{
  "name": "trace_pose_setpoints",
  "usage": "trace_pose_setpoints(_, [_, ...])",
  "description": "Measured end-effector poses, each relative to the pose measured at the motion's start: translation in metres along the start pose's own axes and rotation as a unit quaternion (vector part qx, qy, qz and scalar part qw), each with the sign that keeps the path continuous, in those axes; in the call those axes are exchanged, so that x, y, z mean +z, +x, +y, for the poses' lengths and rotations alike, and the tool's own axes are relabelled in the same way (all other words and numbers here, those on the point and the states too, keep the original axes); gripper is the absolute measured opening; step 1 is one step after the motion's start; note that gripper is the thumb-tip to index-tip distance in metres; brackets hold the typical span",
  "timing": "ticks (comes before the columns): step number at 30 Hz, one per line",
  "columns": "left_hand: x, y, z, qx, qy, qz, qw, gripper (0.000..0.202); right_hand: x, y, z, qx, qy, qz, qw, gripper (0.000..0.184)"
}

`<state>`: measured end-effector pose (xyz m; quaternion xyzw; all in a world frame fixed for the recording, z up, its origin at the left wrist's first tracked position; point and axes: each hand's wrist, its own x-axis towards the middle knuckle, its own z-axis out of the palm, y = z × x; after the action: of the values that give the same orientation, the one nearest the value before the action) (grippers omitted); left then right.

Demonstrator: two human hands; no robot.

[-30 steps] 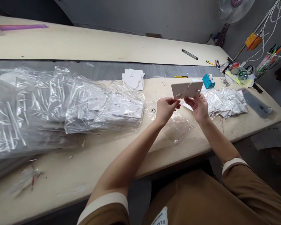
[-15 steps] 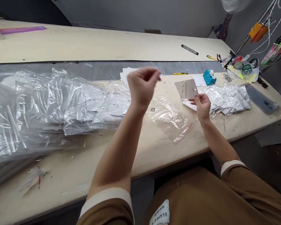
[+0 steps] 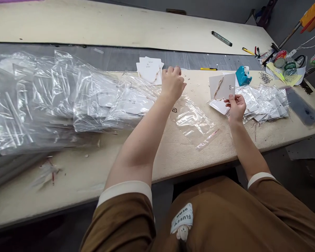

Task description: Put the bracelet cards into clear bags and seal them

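White jewelry card (image 3: pixel 222 86), upright, in right hand (image 3: pixel 235 108)

My long cream work table (image 3: pixel 157 164) runs across in front of me, and a dark grey strip (image 3: pixel 115 52) separates it from a matching far table (image 3: pixel 94 24). Beyond that stands a plain grey wall (image 3: pixel 215 5). Off to my right, a metal pole (image 3: pixel 288 35) slants before the wall, and a paper sheet (image 3: pixel 307 148) lies on the dark floor (image 3: pixel 273 157).

Head-worn view, facing forward and down;
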<state>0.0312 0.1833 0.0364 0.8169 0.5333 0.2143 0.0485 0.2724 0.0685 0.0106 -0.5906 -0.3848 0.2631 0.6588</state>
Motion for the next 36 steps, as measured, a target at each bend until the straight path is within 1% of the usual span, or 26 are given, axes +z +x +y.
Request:
trace_pose_setpoints(3, [-0.004,-0.01,0.009,-0.002,0.011,-0.025,1.0,0.033,0.0,0.0,0.003,-0.008,0.005,-0.006,1.0,0.022])
trace_pose_setpoints(5, [-0.005,-0.029,0.022,0.014,0.012,-0.032,0.999,0.028,-0.001,0.001,0.004,-0.02,0.024,-0.001,1.0,0.021])
trace_pose_setpoints(7, [-0.007,-0.058,0.04,0.049,0.004,-0.047,0.998,0.039,-0.002,0.003,0.004,-0.04,0.046,0.0,0.998,0.023])
trace_pose_setpoints(8, [-0.008,-0.076,0.05,0.072,-0.007,-0.077,0.994,0.04,-0.003,0.003,0.003,-0.053,0.05,-0.003,0.997,0.025])
trace_pose_setpoints(10, [-0.009,-0.112,0.065,0.108,-0.06,-0.141,0.982,0.03,-0.007,0.003,-0.003,-0.082,0.042,-0.011,0.996,0.027])
trace_pose_setpoints(11, [-0.009,-0.128,0.07,0.119,-0.073,-0.159,0.977,0.029,-0.009,0.001,-0.007,-0.096,0.034,-0.014,0.995,0.027])
trace_pose_setpoints(13, [-0.006,-0.153,0.073,0.115,-0.108,-0.157,0.975,0.031,-0.015,-0.007,-0.018,-0.12,0.02,-0.019,0.992,0.025])
trace_pose_setpoints(15, [0.003,-0.167,0.068,0.088,-0.16,-0.148,0.972,0.042,-0.024,-0.021,-0.028,-0.128,0.02,-0.034,0.991,0.025])
trace_pose_setpoints(17, [0.016,-0.171,0.061,0.06,-0.21,-0.132,0.967,0.048,-0.036,-0.041,-0.034,-0.124,0.024,-0.07,0.989,0.027])
trace_pose_setpoints(18, [0.021,-0.17,0.058,0.057,-0.228,-0.121,0.965,0.046,-0.044,-0.051,-0.035,-0.121,0.025,-0.097,0.988,0.028])
trace_pose_setpoints(21, [0.032,-0.164,0.054,0.089,-0.27,-0.109,0.953,0.025,-0.073,-0.08,-0.029,-0.099,0.039,-0.193,0.975,0.026])
trace_pose_setpoints(23, [0.031,-0.16,0.055,0.114,-0.291,-0.125,0.942,0.016,-0.094,-0.092,-0.021,-0.084,0.044,-0.235,0.967,0.025])
trace_pose_setpoints(25, [0.027,-0.159,0.058,0.119,-0.301,-0.136,0.936,0.017,-0.112,-0.099,-0.013,-0.081,0.028,-0.257,0.962,0.023])
trace_pose_setpoints(27, [0.023,-0.158,0.06,0.126,-0.298,-0.127,0.937,0.02,-0.125,-0.102,-0.005,-0.095,0.0,-0.279,0.956,0.019])
trace_pose_setpoints(30, [0.02,-0.159,0.062,0.14,-0.271,-0.078,0.949,0.025,-0.13,-0.105,0.002,-0.139,-0.034,-0.299,0.943,0.006])
trace_pose_setpoints(33, [0.022,-0.16,0.062,0.145,-0.246,-0.037,0.958,0.027,-0.123,-0.109,0.001,-0.209,-0.067,-0.297,0.929,0.014])
trace_pose_setpoints(36, [0.024,-0.163,0.062,0.14,-0.234,-0.026,0.962,0.027,-0.11,-0.112,-0.002,-0.291,-0.112,-0.29,0.905,0.021])
